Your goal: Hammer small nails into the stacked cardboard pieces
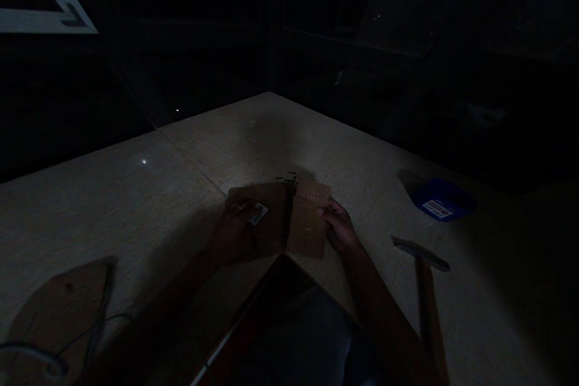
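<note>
My right hand (340,227) is closed on the right edge of a flat brown piece (307,229), thumb on top. Rows of small dark dots mark that piece, and a narrower strip crosses its top end. My left hand (233,232) is closed at the left side of a wider, darker brown board (274,211). By its fingertips lies a small white printed label (258,214); whether it is stuck down or loose I cannot tell. Just beyond both pieces, several small dark nails (289,178) are scattered on the pale worktop (203,139).
A hammer (423,256) with a wooden handle lies to the right. Behind it sits a blue plastic tub (443,199) with a label. At lower left are a rounded wooden board (58,307) and a cable (34,350). Dark glass panes border the worktop's far edges.
</note>
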